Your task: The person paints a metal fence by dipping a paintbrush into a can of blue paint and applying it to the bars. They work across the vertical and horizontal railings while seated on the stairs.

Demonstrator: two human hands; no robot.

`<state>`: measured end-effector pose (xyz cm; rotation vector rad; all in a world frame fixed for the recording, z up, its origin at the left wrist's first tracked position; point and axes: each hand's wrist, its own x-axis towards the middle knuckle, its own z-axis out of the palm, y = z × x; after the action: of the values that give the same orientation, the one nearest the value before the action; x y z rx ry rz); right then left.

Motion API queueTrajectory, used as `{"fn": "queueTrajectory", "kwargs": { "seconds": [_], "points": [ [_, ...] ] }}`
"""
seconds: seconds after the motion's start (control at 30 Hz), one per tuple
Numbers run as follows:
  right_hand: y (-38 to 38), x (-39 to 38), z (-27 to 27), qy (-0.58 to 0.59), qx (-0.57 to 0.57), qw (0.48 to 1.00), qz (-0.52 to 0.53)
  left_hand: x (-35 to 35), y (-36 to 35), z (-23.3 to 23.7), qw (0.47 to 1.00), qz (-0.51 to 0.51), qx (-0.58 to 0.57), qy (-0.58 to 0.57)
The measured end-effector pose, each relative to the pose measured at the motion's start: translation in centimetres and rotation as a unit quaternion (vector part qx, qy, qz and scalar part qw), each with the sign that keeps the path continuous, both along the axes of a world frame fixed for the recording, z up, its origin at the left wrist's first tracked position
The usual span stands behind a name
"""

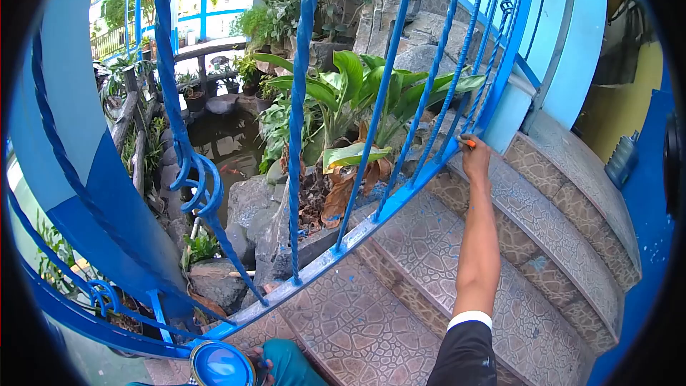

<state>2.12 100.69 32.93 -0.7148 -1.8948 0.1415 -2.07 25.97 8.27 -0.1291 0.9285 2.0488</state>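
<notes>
A can of blue paint (227,343) shows at seven o'clock beside the left hand (267,370), whose grip I cannot tell; by the blue railing (299,121), at three o'clock, the right hand (476,160) grasps an orange-handled tool (468,143)

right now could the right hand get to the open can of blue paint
Probably yes, if drawn back: the right hand is stretched to the bottom rail, but the can sits low by the left hand, this side of the railing bars; nothing seems to block it.

Outdoor garden stairway (411,243): blue railing (299,100), leafy plants (349,78), rocks (251,200), pond (232,144).
</notes>
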Motion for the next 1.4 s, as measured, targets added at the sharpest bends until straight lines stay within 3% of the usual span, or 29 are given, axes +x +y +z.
{"fn": "queueTrajectory", "kwargs": {
  "seconds": [0.17, 0.27, 0.37, 0.47, 0.57, 0.67, 0.77, 0.8, 0.93, 1.07, 1.2, 1.3, 1.4],
  "points": [
    [-1.2, -0.6, 2.3, -0.010, -0.081, 0.996, -0.028, 0.2, -0.2, -0.1, 1.000, 0.002, 0.001, -0.001],
    [0.1, -0.7, 1.7, -0.003, -0.012, 0.999, -0.035, 0.3, -0.1, -0.2, 1.000, 0.000, -0.001, -0.004],
    [0.3, -0.2, 0.3, -0.064, 0.007, 0.998, -0.014, 0.2, 0.0, -0.2, 1.000, -0.001, 0.001, -0.001],
    [-1.7, 0.5, 1.2, -0.020, -0.066, 0.997, 0.040, 0.3, -0.2, -0.2, 1.000, 0.000, 0.002, 0.001],
    [-1.4, 0.5, 1.0, 0.029, -0.039, 0.998, 0.048, 0.3, 0.0, -0.2, 1.000, -0.002, 0.003, -0.002],
    [-2.0, 0.5, -0.1, -0.049, -0.033, 0.997, 0.049, 0.3, 0.1, -0.2, 1.000, -0.004, 0.006, 0.000],
    [-2.9, 1.2, -1.8, -0.100, 0.074, 0.989, 0.076, 0.3, -0.1, -0.2, 1.000, -0.004, 0.008, -0.001],
    [-3.4, 1.5, -1.8, -0.107, 0.062, 0.990, 0.062, 0.3, -0.2, -0.2, 1.000, -0.003, 0.009, -0.002],
    [-4.0, 2.8, -0.1, -0.069, -0.068, 0.991, 0.092, 0.5, -0.4, -0.3, 1.000, -0.005, 0.009, -0.003],
    [-4.4, 2.1, 0.6, 0.010, -0.040, 0.998, 0.045, 0.5, -0.3, -0.4, 1.000, -0.005, 0.009, -0.002],
    [-3.0, 1.4, -3.2, -0.029, 0.056, 0.996, 0.067, 0.7, -0.4, -0.4, 1.000, -0.006, 0.011, -0.001],
    [-4.5, 1.6, -2.0, -0.010, -0.092, 0.995, 0.038, 1.0, -0.7, -0.5, 1.000, -0.003, 0.011, -0.001],
    [-2.9, 2.1, -0.4, 0.079, -0.099, 0.991, 0.052, 1.1, -0.5, -0.4, 1.000, -0.002, 0.008, 0.002]
  ]
}}
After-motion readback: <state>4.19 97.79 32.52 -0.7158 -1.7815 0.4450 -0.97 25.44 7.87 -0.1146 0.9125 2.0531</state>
